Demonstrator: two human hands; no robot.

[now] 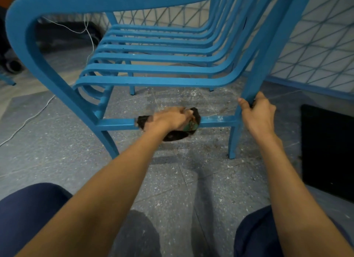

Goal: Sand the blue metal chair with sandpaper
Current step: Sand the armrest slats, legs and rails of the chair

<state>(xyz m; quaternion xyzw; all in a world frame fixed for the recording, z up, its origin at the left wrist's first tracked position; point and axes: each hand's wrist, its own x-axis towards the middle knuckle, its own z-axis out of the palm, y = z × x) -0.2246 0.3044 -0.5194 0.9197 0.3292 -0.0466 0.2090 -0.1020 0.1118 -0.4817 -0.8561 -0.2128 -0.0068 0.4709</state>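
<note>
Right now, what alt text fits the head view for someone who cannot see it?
The left hand holds dark sandpaper on the low crossbar of a blue chair, while the right hand grips a chair leg.

Blue chair (pixel 153 69), dark, perhaps brownish sandpaper (pixel 176 136), grey speckled floor (pixel 57 161).

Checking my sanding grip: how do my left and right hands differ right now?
The left hand grips dark sandpaper against the low crossbar; the right hand grips the upright leg. The left sits lower, knuckles up; the right sits higher, fingers wrapped round the leg. Both are on the chair.
</note>
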